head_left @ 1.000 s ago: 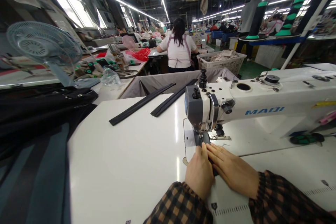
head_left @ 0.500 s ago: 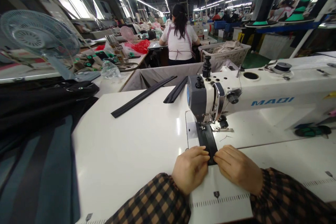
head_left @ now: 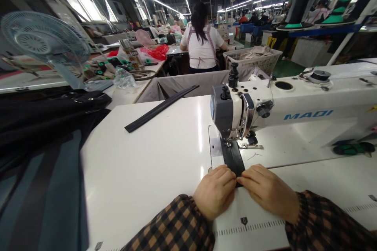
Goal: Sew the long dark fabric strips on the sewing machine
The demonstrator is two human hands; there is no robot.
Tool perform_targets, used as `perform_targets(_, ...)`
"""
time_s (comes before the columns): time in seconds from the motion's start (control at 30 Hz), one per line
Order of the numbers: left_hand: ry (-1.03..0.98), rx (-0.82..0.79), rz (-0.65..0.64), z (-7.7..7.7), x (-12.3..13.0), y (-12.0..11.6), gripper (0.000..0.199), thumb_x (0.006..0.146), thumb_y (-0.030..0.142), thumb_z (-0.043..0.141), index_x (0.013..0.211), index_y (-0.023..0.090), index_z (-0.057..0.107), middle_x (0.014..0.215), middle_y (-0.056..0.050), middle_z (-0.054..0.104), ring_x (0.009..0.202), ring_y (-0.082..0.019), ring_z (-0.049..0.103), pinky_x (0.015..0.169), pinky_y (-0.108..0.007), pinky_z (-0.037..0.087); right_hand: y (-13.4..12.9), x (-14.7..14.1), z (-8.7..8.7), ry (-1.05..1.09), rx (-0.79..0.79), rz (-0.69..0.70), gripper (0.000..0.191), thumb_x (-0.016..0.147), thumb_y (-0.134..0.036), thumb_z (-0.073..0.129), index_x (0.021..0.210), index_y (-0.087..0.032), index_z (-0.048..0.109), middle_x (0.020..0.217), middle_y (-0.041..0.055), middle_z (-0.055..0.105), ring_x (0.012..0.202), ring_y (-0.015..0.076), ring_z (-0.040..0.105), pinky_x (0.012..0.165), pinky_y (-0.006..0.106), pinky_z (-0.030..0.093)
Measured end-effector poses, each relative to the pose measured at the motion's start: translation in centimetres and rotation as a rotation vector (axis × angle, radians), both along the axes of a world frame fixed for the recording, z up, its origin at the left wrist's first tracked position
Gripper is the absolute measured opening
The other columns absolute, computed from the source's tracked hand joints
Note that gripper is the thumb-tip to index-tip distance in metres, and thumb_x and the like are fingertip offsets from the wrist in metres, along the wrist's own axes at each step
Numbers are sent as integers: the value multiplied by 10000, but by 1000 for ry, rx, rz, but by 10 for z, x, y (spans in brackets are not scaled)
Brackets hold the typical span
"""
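Note:
A black strip [head_left: 234, 159] runs from under the presser foot of a white sewing machine [head_left: 306, 98] toward me. My left hand [head_left: 216, 190] pinches the left side of its near end, fingers bent together. On the right side of that same end, my right hand [head_left: 266, 190] grips with thumb and fingertips closed. The fingertips of both hands are nearly touching over the strip. Another black strip [head_left: 160, 110] lies slanted across the far edge of the white table [head_left: 141, 164].
Dark fabric [head_left: 50, 188] hangs at the left, below a fan [head_left: 44, 43]. Beyond the table are a grey cloth bin [head_left: 176, 82], a seated person [head_left: 202, 47] in a white top and a white basket [head_left: 253, 60]. Thread cones [head_left: 300, 8] stand at the upper right.
The short black strip beside the machine head is no longer visible. Both hands have closed in on the held strip's near end, their fingertips nearer each other. The seated person's head has turned.

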State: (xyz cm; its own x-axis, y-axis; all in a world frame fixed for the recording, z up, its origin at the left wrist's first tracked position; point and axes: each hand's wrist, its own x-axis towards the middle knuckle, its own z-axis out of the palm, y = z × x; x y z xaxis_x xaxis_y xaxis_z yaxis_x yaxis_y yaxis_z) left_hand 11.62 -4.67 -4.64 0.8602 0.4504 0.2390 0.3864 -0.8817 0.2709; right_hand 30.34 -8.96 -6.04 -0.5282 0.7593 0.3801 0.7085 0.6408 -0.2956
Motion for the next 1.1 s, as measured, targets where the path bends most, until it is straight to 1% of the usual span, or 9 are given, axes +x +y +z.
perform_targets(0.17, -84, 0, 13, -1, 0, 4, 192, 798, 139, 371, 805, 161, 561, 879, -56, 578, 889, -160, 517, 890, -335, 433, 0, -7, -2, 40, 2, -53, 229, 871, -143, 380, 772, -153, 586, 736, 34, 543, 738, 148, 484, 668, 313, 404)
perform_targets(0.23, -111, -22, 55, 0, 2, 8, 149, 802, 174, 406, 810, 161, 555, 947, -67, 570, 964, -177, 501, 910, -348, 425, 0, -8, -3, 47, 3, -33, 219, 871, -139, 382, 786, -150, 584, 739, 33, 544, 742, 147, 484, 667, 310, 399)
perform_targets(0.27, -106, -32, 91, 1, 3, 10, 145, 802, 186, 423, 866, 156, 549, 1023, -79, 551, 1027, -191, 475, 932, -360, 412, 0, -8, -4, 46, -1, -24, 214, 871, -135, 381, 801, -148, 584, 741, 34, 545, 745, 147, 483, 668, 309, 397)
perform_targets(0.33, -66, -36, 156, 2, 5, 12, 243, 801, 187, 434, 1030, 141, 501, 1183, -106, 470, 1145, -219, 393, 977, -394, 371, 0, -7, -4, 44, -3, -14, 210, 871, -131, 380, 826, -148, 584, 739, 32, 545, 739, 146, 478, 664, 307, 393)
perform_targets(0.37, -37, -33, 171, 2, 5, 12, 302, 803, 178, 428, 1100, 137, 463, 1236, -114, 428, 1184, -228, 354, 994, -407, 351, -1, -7, -4, 43, -3, -12, 209, 872, -131, 379, 835, -148, 584, 737, 32, 545, 734, 145, 476, 661, 306, 391)
perform_targets(0.43, 11, -26, 174, 0, 4, 12, 335, 817, 165, 404, 1150, 140, 430, 1266, -116, 399, 1211, -232, 323, 1001, -411, 344, -1, -7, -3, 40, -1, -5, 209, 872, -132, 377, 840, -149, 584, 737, 34, 547, 729, 145, 474, 657, 305, 389)
perform_targets(0.6, 34, 0, 154, -7, -5, 12, 264, 857, 180, 362, 1095, 158, 474, 1211, -94, 452, 1176, -218, 369, 969, -374, 385, 6, -5, -4, 38, 19, 11, 213, 868, -123, 371, 873, -149, 582, 751, 40, 550, 740, 150, 472, 662, 308, 386)
perform_targets(0.9, 46, -81, 161, -6, -8, 28, 202, 864, 168, 339, 985, 200, 498, 1030, -34, 552, 971, -153, 503, 812, -276, 468, 44, -1, -10, -89, 41, -10, 193, 863, -137, 385, 887, -171, 573, 835, 32, 547, 788, 160, 460, 714, 319, 373)
perform_targets(1.1, 29, -101, 237, -9, -2, 42, 237, 819, 97, 345, 992, 195, 473, 1108, -44, 509, 1021, -156, 478, 833, -272, 457, 60, -3, -14, -139, 20, -68, 206, 848, -97, 376, 901, -159, 566, 834, 53, 534, 791, 178, 460, 669, 318, 358)
